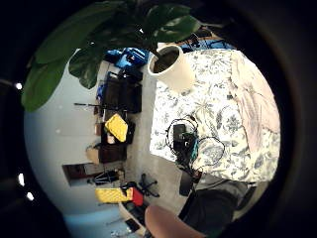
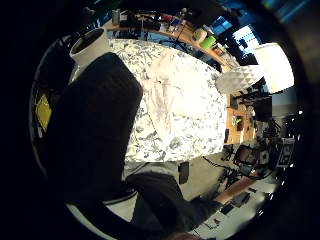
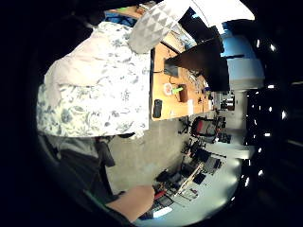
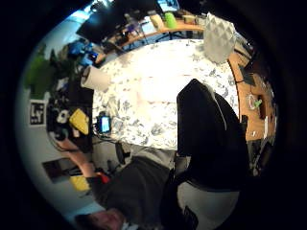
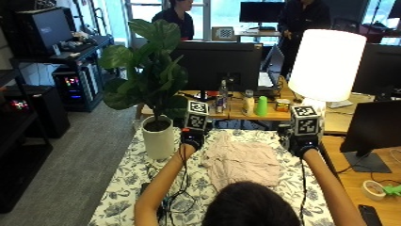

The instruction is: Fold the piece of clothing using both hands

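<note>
Outside view, pot: the white cylindrical plant pot point(image 5: 158, 140) stands on the floral-print tablecloth point(image 5: 125, 188) and holds a large-leafed green plant point(image 5: 147, 70).
Outside view, garment: your pale pink piece of clothing point(image 5: 241, 160) lies crumpled mid-table between your arms, its long axis running away from you.
Outside view, hands: your left hand point(image 5: 191, 137) and right hand point(image 5: 303, 143) are raised beside the garment's far corners; I cannot tell how the fingers are set or whether they hold anything.
Left little-finger view: the pot point(image 1: 173, 67) shows dark soil inside; the garment point(image 1: 255, 106) lies well apart from it on the cloth.
Left thumb view: the garment point(image 2: 170, 97) is spread along the table.
Right views: the garment point(image 3: 80, 66) lies beside a white faceted lamp base point(image 3: 151, 28).
</note>
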